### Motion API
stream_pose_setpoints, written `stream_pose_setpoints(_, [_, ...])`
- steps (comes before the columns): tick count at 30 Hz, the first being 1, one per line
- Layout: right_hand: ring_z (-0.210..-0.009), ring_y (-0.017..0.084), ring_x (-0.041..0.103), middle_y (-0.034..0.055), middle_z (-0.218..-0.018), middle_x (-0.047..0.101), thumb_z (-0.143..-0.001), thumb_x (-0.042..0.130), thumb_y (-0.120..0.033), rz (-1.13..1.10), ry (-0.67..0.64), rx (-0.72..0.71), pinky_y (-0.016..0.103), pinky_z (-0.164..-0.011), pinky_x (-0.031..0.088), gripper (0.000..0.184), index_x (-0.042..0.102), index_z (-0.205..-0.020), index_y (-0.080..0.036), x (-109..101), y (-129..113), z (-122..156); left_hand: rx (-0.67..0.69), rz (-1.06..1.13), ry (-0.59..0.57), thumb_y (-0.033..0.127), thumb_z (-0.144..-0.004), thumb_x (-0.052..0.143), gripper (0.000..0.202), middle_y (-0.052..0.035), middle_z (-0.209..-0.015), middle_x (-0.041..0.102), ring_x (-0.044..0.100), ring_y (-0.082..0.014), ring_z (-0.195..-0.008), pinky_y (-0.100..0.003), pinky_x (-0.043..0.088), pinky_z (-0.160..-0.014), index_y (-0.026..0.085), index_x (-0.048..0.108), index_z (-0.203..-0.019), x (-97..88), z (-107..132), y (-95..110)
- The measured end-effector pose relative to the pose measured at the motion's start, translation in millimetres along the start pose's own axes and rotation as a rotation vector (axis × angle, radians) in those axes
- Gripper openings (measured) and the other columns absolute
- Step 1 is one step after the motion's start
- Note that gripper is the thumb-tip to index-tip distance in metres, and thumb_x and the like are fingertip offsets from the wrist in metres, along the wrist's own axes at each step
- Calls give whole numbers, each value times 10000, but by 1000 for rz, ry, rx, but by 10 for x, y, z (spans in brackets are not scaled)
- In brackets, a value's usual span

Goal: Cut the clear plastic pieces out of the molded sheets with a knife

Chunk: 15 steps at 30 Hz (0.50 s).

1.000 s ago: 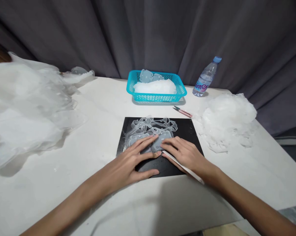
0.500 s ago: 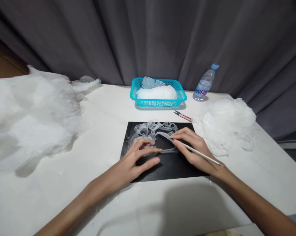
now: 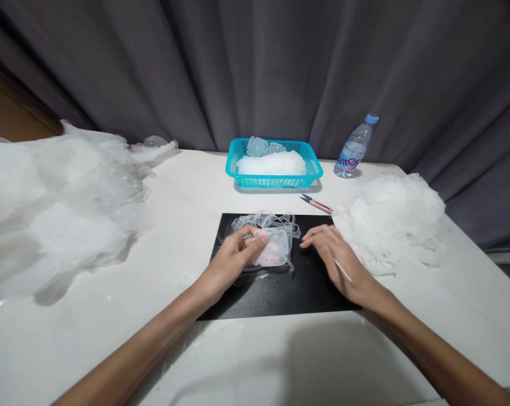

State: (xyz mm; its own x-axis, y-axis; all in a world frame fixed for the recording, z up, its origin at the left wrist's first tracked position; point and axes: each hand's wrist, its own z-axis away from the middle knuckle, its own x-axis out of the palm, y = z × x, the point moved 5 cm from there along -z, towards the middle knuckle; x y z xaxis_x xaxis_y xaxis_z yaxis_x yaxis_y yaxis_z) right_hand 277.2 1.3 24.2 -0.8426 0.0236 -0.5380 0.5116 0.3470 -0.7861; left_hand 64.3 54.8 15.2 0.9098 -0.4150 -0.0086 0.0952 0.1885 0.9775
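Note:
My left hand [image 3: 233,254] is closed on a translucent, rounded-square piece [image 3: 276,248] and holds it just above the black mat [image 3: 297,290]. Through the piece a pinkish patch shows. Curly clear trimmings [image 3: 263,219] lie behind and around it on the mat. To the right, my right hand [image 3: 333,254] is curled over the mat's edge, apart from the piece. The thin white handle of a craft knife [image 3: 344,274] sticks out from this hand toward the wrist; its blade is hidden by the fingers.
Behind the mat stands a turquoise basket [image 3: 276,181] with similar translucent pieces and white sheeting. Thread snips [image 3: 317,204] lie in front of it. A water bottle [image 3: 353,149] is at the back right. Heaps of white film [image 3: 60,197] and scraps [image 3: 396,211] flank the mat.
My left hand has taken hold of the translucent piece and lifted it off the trimmings. My right hand has drawn back to the right, and the knife has turned within it.

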Motion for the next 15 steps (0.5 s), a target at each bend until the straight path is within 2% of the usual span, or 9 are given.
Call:
stream_pose_setpoints(2, [-1086,223,601,77,-1114,661,-1122,406,-393,-48,-101,10,418,-1005,467,321,679,-1067,-233,153,-36,13,-22,51,14,509,-893,762,351,19,-699,682,596,-138,-612,-246,446,-619,182,644,-937,10,33,-23])
stream_pose_setpoints(4, [-1006,206,610,56,-1040,657,-1091,506,-407,-101,-128,40,369,-928,483,253,671,-1020,-228,256,-77,10,-36,95,7,486,-864,803,356,6,-741,727,652,-151,-643,-247,477,-637,185,639,-959,31,44,-42])
stream_pose_setpoints(7, [-805,165,561,22,-902,615,-1034,617,-437,-171,-84,116,298,-744,469,257,674,-925,-211,282,-93,-15,-66,196,-44,407,-808,875,389,-31,-877,790,737,-178,-769,-264,540,-746,183,625,-1005,69,51,-74])
stream_pose_setpoints(10, [-669,128,472,-3,-848,563,-1001,647,-502,-277,-118,188,257,-593,419,303,678,-930,-209,271,-76,-15,-98,276,-88,331,-758,922,463,-55,-986,806,769,-188,-864,-289,570,-848,181,610,-1065,101,75,-114])
stream_pose_setpoints(12, [-625,111,444,-16,-833,540,-989,656,-524,-338,-171,223,243,-551,401,313,662,-944,-214,276,-64,7,-112,291,-82,305,-726,943,496,-42,-963,805,772,-184,-849,-289,576,-845,185,607,-1072,116,96,-146])
stream_pose_setpoints(15, [-611,102,443,-37,-785,516,-996,653,-502,-362,-226,262,235,-571,412,284,639,-961,-221,283,-49,50,-116,296,-39,314,-710,952,470,-22,-886,796,764,-176,-793,-275,572,-798,185,608,-1003,140,124,-182])
